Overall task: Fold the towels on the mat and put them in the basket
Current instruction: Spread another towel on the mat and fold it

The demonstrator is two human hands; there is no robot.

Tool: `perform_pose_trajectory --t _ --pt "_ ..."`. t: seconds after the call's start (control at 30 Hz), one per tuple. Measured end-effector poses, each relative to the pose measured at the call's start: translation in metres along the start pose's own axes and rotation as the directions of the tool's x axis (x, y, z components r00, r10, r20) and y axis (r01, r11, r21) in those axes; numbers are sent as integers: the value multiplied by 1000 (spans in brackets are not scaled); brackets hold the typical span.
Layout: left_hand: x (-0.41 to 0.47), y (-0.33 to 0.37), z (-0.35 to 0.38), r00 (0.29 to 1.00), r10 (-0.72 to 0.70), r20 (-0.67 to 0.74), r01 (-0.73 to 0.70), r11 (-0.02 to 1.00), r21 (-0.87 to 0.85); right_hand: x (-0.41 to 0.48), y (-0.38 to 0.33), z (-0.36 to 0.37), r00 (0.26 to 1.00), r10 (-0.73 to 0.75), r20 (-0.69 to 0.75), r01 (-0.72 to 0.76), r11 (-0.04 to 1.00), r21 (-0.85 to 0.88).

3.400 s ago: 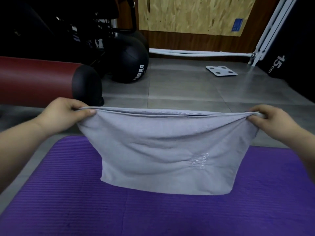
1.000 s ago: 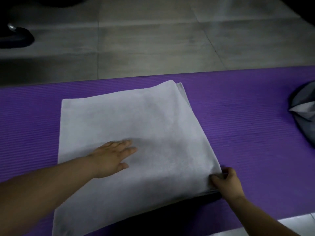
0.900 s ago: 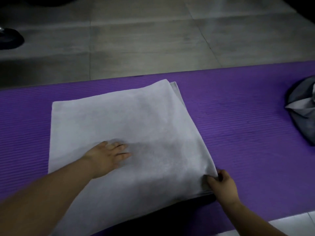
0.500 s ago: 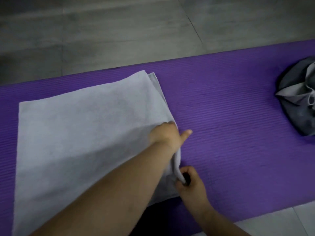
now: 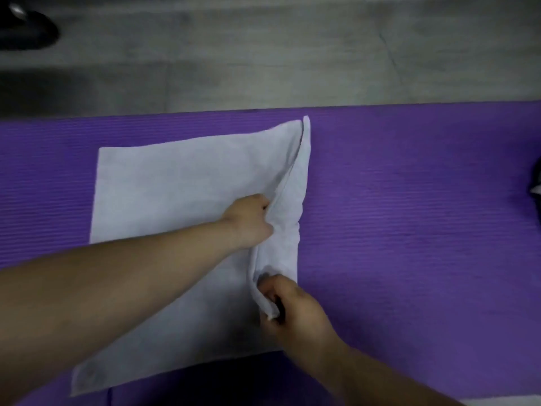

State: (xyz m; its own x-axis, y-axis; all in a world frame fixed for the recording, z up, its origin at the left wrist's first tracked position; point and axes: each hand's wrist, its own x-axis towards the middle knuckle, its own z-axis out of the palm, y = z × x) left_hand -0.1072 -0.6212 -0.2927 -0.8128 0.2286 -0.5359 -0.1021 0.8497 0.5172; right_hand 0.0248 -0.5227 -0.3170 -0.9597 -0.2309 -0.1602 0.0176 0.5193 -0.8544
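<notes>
The pale towel [image 5: 175, 183] lies flat across the middle of the purple mat [image 5: 409, 200], doubled over, with 2 layers showing along its right edge. The left hand [image 5: 251, 224] reaches to centre frame, its fingers curled round that right edge about halfway along. The right hand [image 5: 292, 309], lower centre, pinches the near right corner, which is raised slightly off the mat. This looks like the next fold, carrying the right side over to the left. To do it well, both hands should hold all layers together, lift evenly, lay the edge square on the left edge, then press the crease flat. The far corner at upper centre sits splayed and wants aligning. The basket is not in view.
</notes>
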Motion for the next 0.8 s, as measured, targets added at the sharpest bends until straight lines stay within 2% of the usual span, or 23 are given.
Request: perform_pose_trajectory --t 0.07,0.17,0.23,0.3,0.37,0.43,0.47,0.53,0.63,0.73,0.8 --pt "-14 -41 -27 999 -40 -25 39 998 -47 15 -25 14 984 -91 156 104 992 -75" --pt "-40 -109 -57 991 -130 -39 126 987 -103 43 -59 45 906 -143 399 251 939 -233" --pt "-57 -154 -65 981 -192 9 192 973 -131 61 -77 74 828 -63 558 304 886 -350" --pt "-67 -193 -65 972 -227 58 233 959 -163 73 -90 109 759 43 649 309 854 -419" --pt "-65 -225 -60 972 -229 62 236 911 -340 76 -102 136 720 133 681 289 835 -468" --pt "-61 -241 -56 967 -253 28 224 789 -572 73 -106 153 706 181 684 274 822 -500" --pt "-57 -245 -53 961 -278 10 220 739 -637 70 -107 158 704 202 680 274 807 -523" --pt "-49 -244 -46 957 -289 13 206 651 -730 60 -102 159 746 245 619 255 754 -606" --pt "-35 -232 -51 963 -268 7 152 524 -838 42 -86 152 874 110 474 307 632 -712" --pt "-10 -219 -68 965 -255 -62 57 434 -899 29 -78 168 947 -83 311 285 666 -690" --pt "5 -209 -79 968 -233 -96 6 404 -915 24 -75 188 976 -95 196 207 683 -701"
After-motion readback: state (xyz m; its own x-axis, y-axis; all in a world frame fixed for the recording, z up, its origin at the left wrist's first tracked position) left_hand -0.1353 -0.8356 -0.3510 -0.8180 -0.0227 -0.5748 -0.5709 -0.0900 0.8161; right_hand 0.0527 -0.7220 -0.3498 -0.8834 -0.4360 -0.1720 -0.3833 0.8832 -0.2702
